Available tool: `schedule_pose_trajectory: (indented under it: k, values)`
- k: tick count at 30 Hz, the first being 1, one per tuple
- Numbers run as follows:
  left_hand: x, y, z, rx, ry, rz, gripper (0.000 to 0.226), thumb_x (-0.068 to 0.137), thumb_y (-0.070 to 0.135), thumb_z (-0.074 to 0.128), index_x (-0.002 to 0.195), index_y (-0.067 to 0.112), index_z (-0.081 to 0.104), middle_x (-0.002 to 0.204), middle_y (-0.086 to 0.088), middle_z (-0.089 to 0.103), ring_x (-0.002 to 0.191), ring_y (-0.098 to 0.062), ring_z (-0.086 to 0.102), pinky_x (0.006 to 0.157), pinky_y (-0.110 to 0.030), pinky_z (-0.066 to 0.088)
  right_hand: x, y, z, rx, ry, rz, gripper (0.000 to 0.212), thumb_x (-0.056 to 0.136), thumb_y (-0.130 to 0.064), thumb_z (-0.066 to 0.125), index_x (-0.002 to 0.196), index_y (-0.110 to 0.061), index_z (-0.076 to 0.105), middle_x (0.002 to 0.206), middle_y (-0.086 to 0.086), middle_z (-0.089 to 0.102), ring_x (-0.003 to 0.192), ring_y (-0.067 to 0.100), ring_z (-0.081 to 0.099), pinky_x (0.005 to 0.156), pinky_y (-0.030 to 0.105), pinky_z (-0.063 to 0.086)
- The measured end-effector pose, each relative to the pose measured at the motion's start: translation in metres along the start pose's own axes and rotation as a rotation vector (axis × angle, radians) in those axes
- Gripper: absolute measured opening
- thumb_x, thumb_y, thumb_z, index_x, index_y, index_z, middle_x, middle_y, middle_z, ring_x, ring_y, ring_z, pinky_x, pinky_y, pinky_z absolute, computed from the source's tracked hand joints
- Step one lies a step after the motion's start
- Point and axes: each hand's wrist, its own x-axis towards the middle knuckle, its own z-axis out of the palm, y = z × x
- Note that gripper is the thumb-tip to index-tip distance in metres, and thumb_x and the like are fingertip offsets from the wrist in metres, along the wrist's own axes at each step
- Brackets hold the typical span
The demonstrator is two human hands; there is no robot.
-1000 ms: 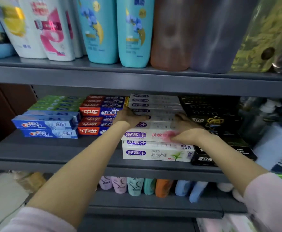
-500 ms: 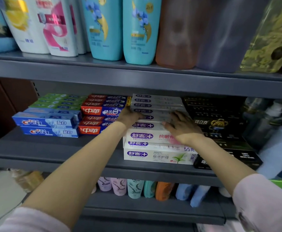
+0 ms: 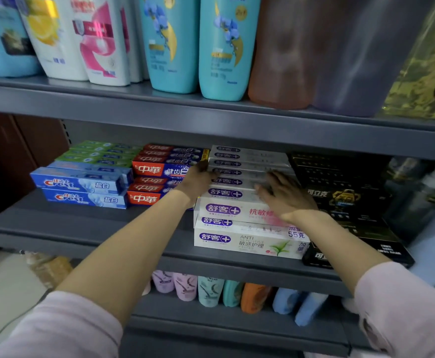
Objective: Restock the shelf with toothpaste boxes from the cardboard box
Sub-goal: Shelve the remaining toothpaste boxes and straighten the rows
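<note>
Toothpaste boxes, the white ones (image 3: 247,202), sit stacked at the centre of the grey middle shelf (image 3: 87,228), and both hands are on them! Left hand (image 3: 198,180) is at the stack's 9 o'clock side, fingers curled against the left ends of the upper rear boxes; whether that grip really clamps a box or just presses, I cannot tell. Right hand (image 3: 286,195) lies on top of the stack towards 3 o'clock, fingers spread and fairly straight, an open grip pressing flat on the box tops. Half a second ago that right hand sat much the same way; a full second ago it was lower, down on the front face of the pink-lettered box, so it has climbed up and back over the stack. Left hand has barely shifted in that time. Two front boxes are stepped forward of the rear pile, the lowest one reaching the shelf's front edge.

Round the stack: red-and-blue boxes (image 3: 159,171) touching at 9 o'clock, blue Crest boxes (image 3: 82,187) further out that way, black boxes (image 3: 345,197) tight at 3 o'clock. Shampoo bottles (image 3: 224,47) stand on the shelf at 12 o'clock, small tubes (image 3: 208,290) hang below at 6 o'clock
</note>
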Motion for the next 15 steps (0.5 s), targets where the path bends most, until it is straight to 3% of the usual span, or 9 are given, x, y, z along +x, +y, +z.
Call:
schedule_pose_trajectory:
  k: [2, 4, 7, 9, 12, 15]
  values:
    - [0.0, -0.01, -0.007, 0.078, 0.106, 0.007, 0.02, 0.095, 0.009, 0.053, 0.111, 0.002, 0.061, 0.114, -0.017, 0.064, 0.096, -0.028, 0.06, 0.088, -0.038, 0.05, -0.004, -0.003, -0.001, -0.021, 0.037, -0.003, 0.061, 0.099, -0.052, 0.021, 0.15, -0.018, 0.017, 0.16, 0.0, 0.011, 0.146, 0.022, 0.013, 0.119, 0.037, 0.009]
    - [-0.004, -0.017, -0.016, 0.212, 0.151, -0.043, 0.024, 0.092, 0.027, 0.059, 0.095, 0.003, 0.063, 0.103, -0.016, 0.068, 0.088, -0.026, 0.062, 0.08, -0.033, 0.051, -0.012, -0.01, 0.0, -0.049, 0.078, -0.04, 0.063, 0.097, -0.055, 0.024, 0.15, -0.021, 0.017, 0.16, -0.002, 0.01, 0.146, 0.02, 0.012, 0.119, 0.037, 0.01]
    - [-0.015, -0.017, -0.026, 0.236, 0.141, -0.155, 0.051, 0.08, 0.05, 0.066, 0.107, 0.007, 0.059, 0.095, -0.007, 0.068, 0.084, -0.025, 0.063, 0.084, -0.034, 0.052, -0.027, -0.02, 0.004, 0.009, 0.039, -0.097, 0.077, 0.089, -0.066, 0.033, 0.151, -0.025, 0.01, 0.16, -0.007, 0.004, 0.147, 0.016, 0.006, 0.118, 0.033, 0.005]
    - [-0.025, -0.017, -0.026, 0.204, 0.06, -0.233, 0.045, 0.083, 0.05, 0.063, 0.102, 0.01, 0.056, 0.081, -0.003, 0.062, 0.067, -0.018, 0.055, 0.07, -0.029, 0.047, -0.034, -0.025, 0.008, -0.031, 0.034, -0.13, 0.089, 0.083, -0.072, 0.04, 0.152, -0.026, 0.007, 0.16, -0.007, 0.003, 0.147, 0.015, 0.005, 0.118, 0.031, 0.003]
    - [-0.034, -0.022, -0.019, 0.003, -0.026, -0.272, 0.032, 0.09, 0.037, 0.06, 0.101, 0.008, 0.057, 0.084, -0.005, 0.068, 0.074, -0.019, 0.063, 0.08, -0.033, 0.052, -0.039, -0.027, 0.009, -0.096, 0.028, -0.144, 0.101, 0.078, -0.071, 0.051, 0.152, -0.023, 0.002, 0.16, -0.005, 0.0, 0.147, 0.016, 0.005, 0.118, 0.031, 0.004]
    - [-0.034, -0.023, -0.015, -0.042, -0.027, -0.249, 0.025, 0.094, 0.034, 0.056, 0.091, 0.009, 0.056, 0.082, -0.006, 0.068, 0.074, -0.02, 0.063, 0.078, -0.032, 0.052, -0.038, -0.028, 0.006, -0.1, 0.001, -0.149, 0.107, 0.075, -0.07, 0.057, 0.152, -0.022, -0.001, 0.16, -0.004, -0.003, 0.147, 0.017, 0.004, 0.118, 0.031, 0.007]
